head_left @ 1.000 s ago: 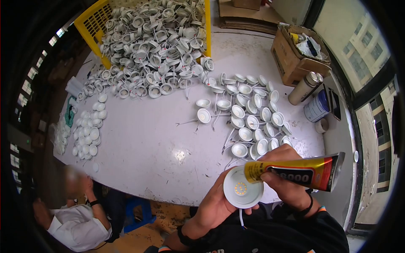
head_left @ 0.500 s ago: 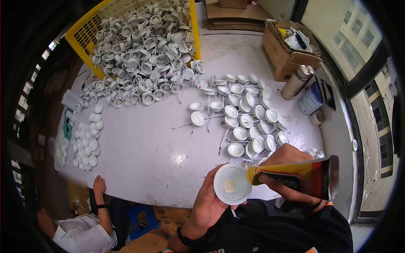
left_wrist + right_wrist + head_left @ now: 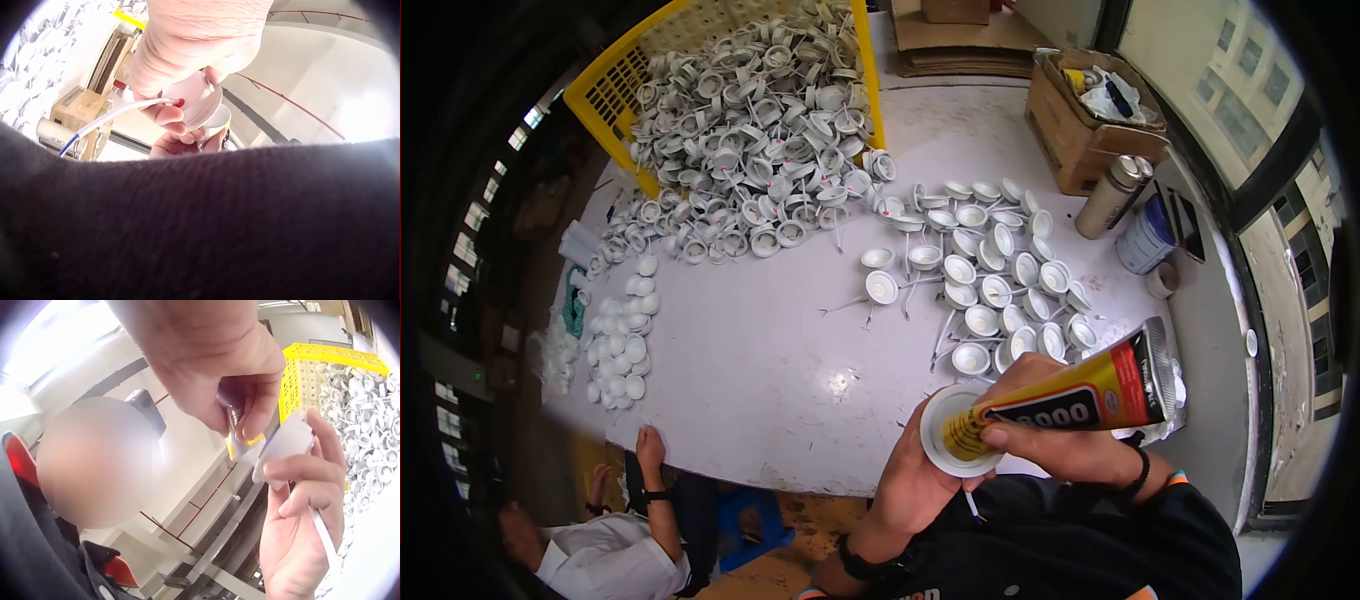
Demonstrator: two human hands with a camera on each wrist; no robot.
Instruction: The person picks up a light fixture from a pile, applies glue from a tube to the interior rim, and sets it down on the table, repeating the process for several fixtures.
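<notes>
My left hand (image 3: 905,492) holds a white round LED downlight (image 3: 933,428) from beneath, its bowl facing up. A short white cable (image 3: 119,111) with a blue end hangs from its back. In my right hand (image 3: 1075,455) is a yellow and black glue tube (image 3: 1055,408) marked 8000, gripped near its front end. The tube slants down to the left, and its front part overlaps the downlight's bowl in the head view, covering the LEDs. From the right wrist view, the tube's narrow end sits right beside the downlight (image 3: 287,450).
Many loose downlights (image 3: 1000,290) stand on the white table (image 3: 770,350) ahead. A yellow crate (image 3: 875,90) spills more of them at the back. White domed caps (image 3: 615,350) lie at left. A cardboard box (image 3: 1090,130) and flask (image 3: 1108,198) stand right; another person (image 3: 615,550) sits left.
The tube's front end has moved left, from the downlight's rim to over its bowl, hiding the LEDs that showed before. The other person's hand has come to the table edge.
</notes>
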